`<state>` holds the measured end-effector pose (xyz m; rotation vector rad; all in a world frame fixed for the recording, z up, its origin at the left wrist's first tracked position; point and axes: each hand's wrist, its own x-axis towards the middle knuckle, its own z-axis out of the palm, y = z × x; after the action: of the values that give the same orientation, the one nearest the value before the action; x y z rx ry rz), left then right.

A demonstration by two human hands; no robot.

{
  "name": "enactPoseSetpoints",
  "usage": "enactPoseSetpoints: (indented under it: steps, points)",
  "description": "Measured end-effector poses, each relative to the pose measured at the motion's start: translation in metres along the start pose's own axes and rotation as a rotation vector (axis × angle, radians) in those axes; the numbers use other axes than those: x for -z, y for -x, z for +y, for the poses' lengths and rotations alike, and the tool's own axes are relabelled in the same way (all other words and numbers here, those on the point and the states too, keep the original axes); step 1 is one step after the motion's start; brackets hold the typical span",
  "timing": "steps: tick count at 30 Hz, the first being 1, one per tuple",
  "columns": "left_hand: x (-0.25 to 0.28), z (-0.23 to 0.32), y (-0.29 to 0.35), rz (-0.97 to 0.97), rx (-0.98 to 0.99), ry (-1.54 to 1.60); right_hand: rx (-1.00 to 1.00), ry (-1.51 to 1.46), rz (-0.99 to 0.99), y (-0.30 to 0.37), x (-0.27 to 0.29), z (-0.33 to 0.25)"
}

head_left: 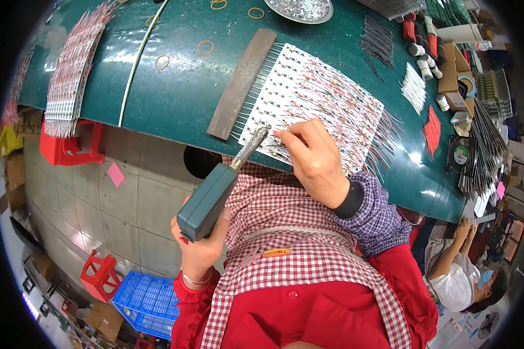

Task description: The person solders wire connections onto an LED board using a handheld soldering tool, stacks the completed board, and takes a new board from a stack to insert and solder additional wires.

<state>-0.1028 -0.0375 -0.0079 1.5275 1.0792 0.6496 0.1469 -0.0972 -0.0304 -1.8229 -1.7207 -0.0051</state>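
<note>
At the near edge of the desk (174, 96), my left hand (202, 251) clamps the iron (208, 199), my right hand (317, 163) pinches something unclear over the board (273, 87), its leftmost rows seemingly left to wire.

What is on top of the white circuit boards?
Thin red and dark wires lie across the white circuit boards. What the right hand covers there cannot be seen.

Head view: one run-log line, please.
left hand: gripping green soldering gun; right hand: over wired white circuit boards; metal tip: near right fingertips
</note>
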Motion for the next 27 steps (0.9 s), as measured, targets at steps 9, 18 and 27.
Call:
enactPoseSetpoints:
  steps: [9, 18, 27]
  points:
    - [-0.0014, 0.0005, -0.0024, -0.026, -0.049, -0.020, -0.017, 0.016, -0.009, 0.0012, -0.0007, -0.0022]
    - [-0.0005, -0.0010, -0.0015, -0.036, -0.078, -0.035, -0.010, 0.039, -0.007, 0.0004, -0.0005, -0.0043]
    - [0.0019, -0.0036, 0.0046, 0.024, 0.004, 0.009, -0.025, 0.048, -0.017, 0.0019, -0.0015, -0.0051]
